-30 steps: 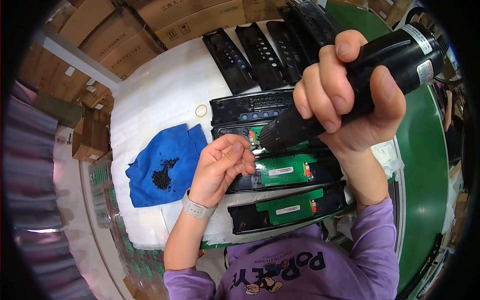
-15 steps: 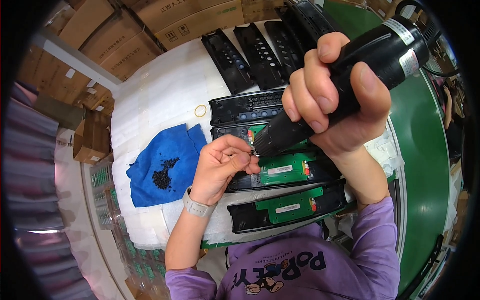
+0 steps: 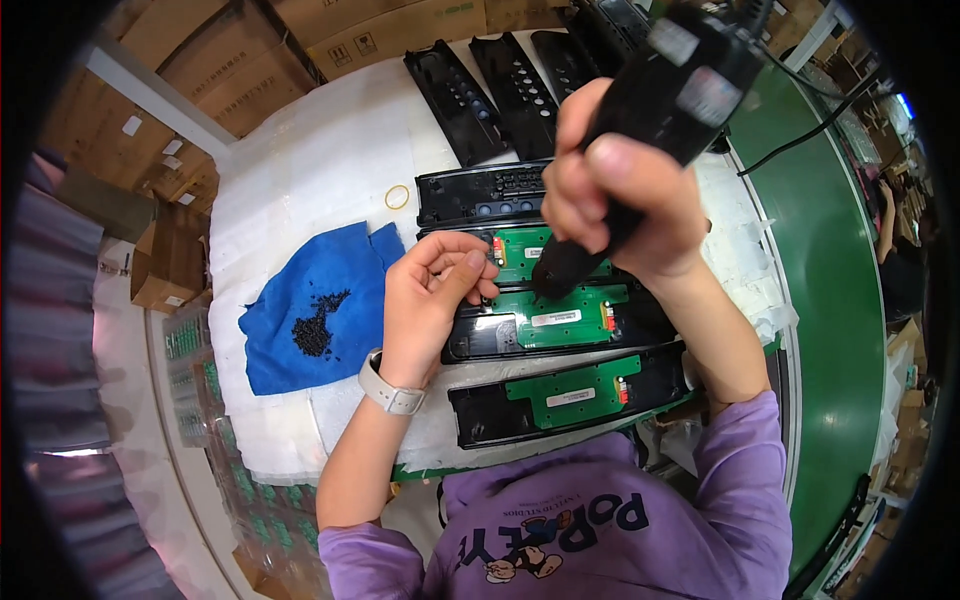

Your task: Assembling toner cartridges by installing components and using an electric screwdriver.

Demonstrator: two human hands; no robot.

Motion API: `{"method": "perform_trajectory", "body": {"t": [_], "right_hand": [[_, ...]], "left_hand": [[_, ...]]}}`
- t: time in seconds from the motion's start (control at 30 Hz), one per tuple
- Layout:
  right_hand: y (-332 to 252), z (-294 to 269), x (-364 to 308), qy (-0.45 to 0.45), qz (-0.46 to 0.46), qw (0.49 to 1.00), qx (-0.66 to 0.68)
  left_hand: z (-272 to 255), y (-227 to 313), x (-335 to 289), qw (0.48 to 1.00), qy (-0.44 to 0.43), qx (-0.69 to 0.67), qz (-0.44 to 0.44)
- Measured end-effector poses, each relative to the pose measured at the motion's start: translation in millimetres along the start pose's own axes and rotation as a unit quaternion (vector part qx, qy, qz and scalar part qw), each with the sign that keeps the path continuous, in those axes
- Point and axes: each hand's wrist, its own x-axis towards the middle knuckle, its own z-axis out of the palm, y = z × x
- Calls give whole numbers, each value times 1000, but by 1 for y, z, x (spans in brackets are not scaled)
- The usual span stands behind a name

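Observation:
My right hand (image 3: 635, 205) is wrapped round a black corded electric screwdriver (image 3: 685, 85). Its nose points down at the upper edge of a green circuit board (image 3: 580, 308) in a long black housing (image 3: 655, 325); the bit itself cannot be made out. Left of the nose and apart from it, my left hand (image 3: 425, 295) hovers with thumb and fingers pinched together. Whatever they hold is too small to name. Another green board (image 3: 515, 262) lies in the housing behind, partly hidden by my right hand. Nearest me is a third housing (image 3: 490, 415) with its own board (image 3: 600, 392).
A blue cloth (image 3: 275, 310) on the left bears a pile of tiny black screws (image 3: 312, 335). Several black panels (image 3: 450, 105) lie at the back, near a yellow ring (image 3: 397, 197). Cardboard boxes (image 3: 370, 35) stand behind. A green surface (image 3: 825, 290) runs along the right.
The screwdriver's nose has left my left fingertips and come down to the board's edge, the tool now steeper. My left hand stays pinched, now apart from the tool.

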Motion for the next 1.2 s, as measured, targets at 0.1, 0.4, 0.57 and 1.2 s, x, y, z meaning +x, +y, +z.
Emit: {"method": "perform_trajectory", "body": {"t": [0.1,0.4,0.57,1.2], "right_hand": [[9,7,0,-19,23,998,-48],[15,7,0,-15,31,996,-78],[23,3,-3,-76,29,995,-53],[-1,-14,0,-91,-40,995,24]], "left_hand": [[2,0,0,1000,-2,2,0],[3,-2,1,1000,-4,17,-20],[2,-3,2,999,-19,19,-23],[3,-1,-2,999,11,-40,19]]}}
